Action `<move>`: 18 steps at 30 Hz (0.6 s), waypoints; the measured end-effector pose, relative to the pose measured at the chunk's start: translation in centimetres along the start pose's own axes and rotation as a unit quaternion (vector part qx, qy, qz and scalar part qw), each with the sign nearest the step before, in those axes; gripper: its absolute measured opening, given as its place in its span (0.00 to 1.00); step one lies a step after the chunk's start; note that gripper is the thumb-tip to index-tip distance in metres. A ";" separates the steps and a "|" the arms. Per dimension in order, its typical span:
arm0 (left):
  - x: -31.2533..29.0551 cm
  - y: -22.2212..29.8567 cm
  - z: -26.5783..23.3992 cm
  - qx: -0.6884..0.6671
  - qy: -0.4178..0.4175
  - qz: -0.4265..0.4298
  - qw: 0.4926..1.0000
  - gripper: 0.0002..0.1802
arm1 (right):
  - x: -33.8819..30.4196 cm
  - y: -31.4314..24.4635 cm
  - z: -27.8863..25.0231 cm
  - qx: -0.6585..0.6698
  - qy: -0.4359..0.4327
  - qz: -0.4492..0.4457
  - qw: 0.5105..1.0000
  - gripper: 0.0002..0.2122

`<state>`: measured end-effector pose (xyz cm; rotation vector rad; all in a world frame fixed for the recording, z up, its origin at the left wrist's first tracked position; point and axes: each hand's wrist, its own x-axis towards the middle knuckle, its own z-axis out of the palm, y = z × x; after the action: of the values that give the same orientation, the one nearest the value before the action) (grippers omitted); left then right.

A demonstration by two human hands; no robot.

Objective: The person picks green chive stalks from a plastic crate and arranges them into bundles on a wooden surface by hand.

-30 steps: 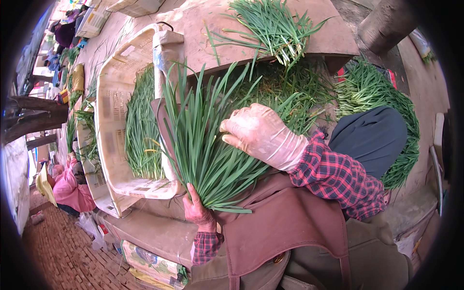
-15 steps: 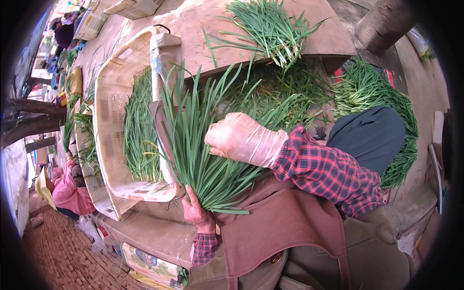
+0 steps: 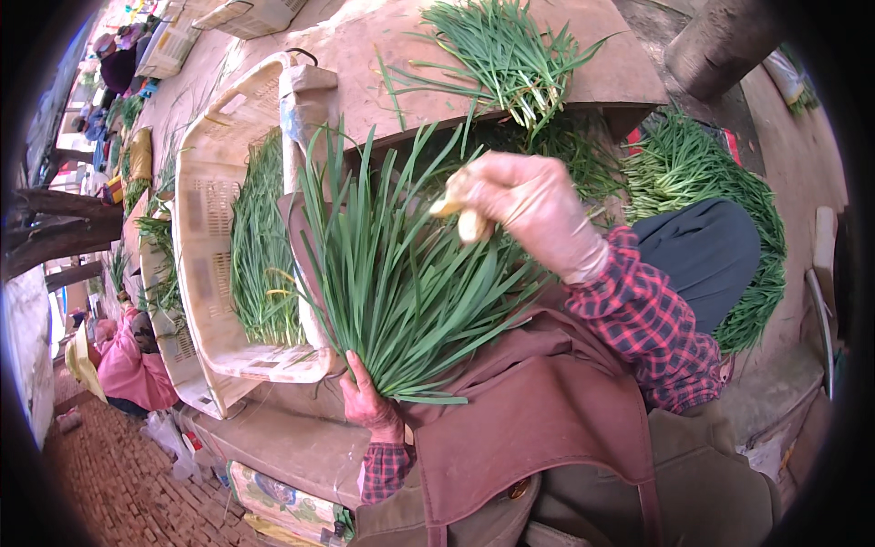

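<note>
A fanned bunch of green garlic chives (image 3: 392, 292) is gripped at its lower end by my left hand (image 3: 371, 399), whose wrapped fingers are mostly hidden behind the leaves. My right hand (image 3: 538, 205), in a thin pale glove with yellowish fingertip covers, is raised over the right side of the bunch. Its fingers are loosely curled, the tips slightly apart, and nothing shows between them. Left of the bunch, a white plastic crate (image 3: 205, 182) holds more chives (image 3: 262, 246). Another chive pile (image 3: 510, 59) lies on the low board (image 3: 387, 82) ahead.
A large heap of chives (image 3: 697, 164) lies at the right, beside my dark-clad knee (image 3: 702, 246). A thick wooden post (image 3: 725, 46) stands at the far right. Person in pink (image 3: 132, 365) sits at the left, beyond the crate. Loose leaves lie under the board.
My right hand has lifted off the leaves, moving up and to the right, and its fingers have loosened. Leaves on the bunch's right side have spread outward. My left hand keeps its grip.
</note>
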<state>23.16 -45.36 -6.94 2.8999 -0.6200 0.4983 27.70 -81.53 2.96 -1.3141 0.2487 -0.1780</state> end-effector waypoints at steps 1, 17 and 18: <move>0.0 0.0 0.1 0.000 0.002 0.000 1.000 0.42 | 0.1 -0.8 -1.5 -0.003 0.033 -0.024 0.999 0.09; 0.1 0.3 0.5 -0.020 0.038 0.018 0.999 0.40 | -4.6 -3.4 -6.8 -0.106 0.156 -0.050 0.981 0.07; 0.1 0.2 0.5 -0.011 0.035 0.021 0.999 0.40 | -3.8 -4.3 -6.6 -0.198 0.135 -0.100 0.966 0.08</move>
<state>23.34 -45.69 -7.37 2.8402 -0.6718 0.5901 22.21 -87.72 5.83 -1.7141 0.3966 -0.5003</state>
